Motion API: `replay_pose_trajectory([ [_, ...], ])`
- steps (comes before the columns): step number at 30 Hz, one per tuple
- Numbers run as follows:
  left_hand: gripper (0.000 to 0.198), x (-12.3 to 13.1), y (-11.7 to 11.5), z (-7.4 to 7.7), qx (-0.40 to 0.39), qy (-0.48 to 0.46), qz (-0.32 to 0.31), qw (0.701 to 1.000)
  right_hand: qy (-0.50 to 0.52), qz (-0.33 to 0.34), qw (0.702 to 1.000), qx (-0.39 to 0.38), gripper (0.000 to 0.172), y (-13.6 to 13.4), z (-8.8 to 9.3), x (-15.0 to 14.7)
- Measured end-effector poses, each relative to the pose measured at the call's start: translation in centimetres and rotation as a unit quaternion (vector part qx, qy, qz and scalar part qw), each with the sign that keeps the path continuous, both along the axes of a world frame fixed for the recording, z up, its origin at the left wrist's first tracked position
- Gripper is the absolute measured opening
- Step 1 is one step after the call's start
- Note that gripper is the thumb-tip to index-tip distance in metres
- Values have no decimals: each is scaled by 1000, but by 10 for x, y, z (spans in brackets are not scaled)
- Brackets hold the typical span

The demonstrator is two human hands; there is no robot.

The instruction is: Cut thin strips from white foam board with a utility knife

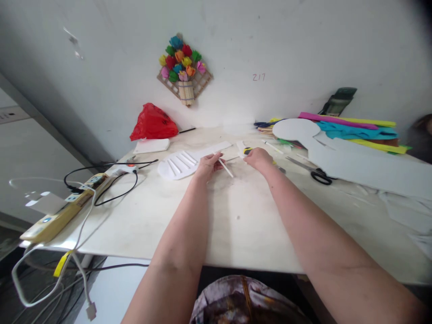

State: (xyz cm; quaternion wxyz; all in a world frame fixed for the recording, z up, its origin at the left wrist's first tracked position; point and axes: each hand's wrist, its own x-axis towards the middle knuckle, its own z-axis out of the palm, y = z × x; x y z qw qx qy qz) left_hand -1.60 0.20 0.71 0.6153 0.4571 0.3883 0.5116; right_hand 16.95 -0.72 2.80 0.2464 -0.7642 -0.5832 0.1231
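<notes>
My left hand (209, 165) is closed on a thin white strip (227, 168), which slants down to the right from the fingers. Just left of that hand lies a white paddle-shaped board (164, 171), with several narrow white strips across its rounded end. Its long handle (219, 147) runs behind the left hand. My right hand (259, 158) has its fingers closed on what looks like a yellow-and-black utility knife (247, 150), partly covered by the hand. A small white piece (240, 146) lies beside the right fingertips.
Black-handled scissors (320, 176) and a large white board (361, 164) lie at right, near coloured sheets (357, 130). A red plastic bag (153, 123) and white block (151, 146) sit at back left. A glue gun (123, 169), power strip (64, 213) and cables occupy the left edge.
</notes>
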Motion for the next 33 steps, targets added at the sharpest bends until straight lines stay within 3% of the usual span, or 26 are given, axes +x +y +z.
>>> replay_pose_trajectory([
  [2, 29, 0, -1, -1, 2, 0, -10, 1000, 158, 50, 986, 13, 16, -1, -2, -5],
  [4, 28, 0, -1, -3, 6, -5, -20, 1000, 297, 100, 949, 30, 14, -3, -5, -12],
  [8, 24, -1, 0, -7, 23, -19, -40, 999, 414, 142, 899, 28, 8, -7, -11, -27],
  [13, 23, -2, -1, -7, 35, -23, -70, 997, 429, 159, 889, 15, 7, -10, -14, -36],
  [33, 25, -3, 2, -10, 31, -40, -64, 997, 409, 142, 901, 34, 12, -11, -16, -47],
])
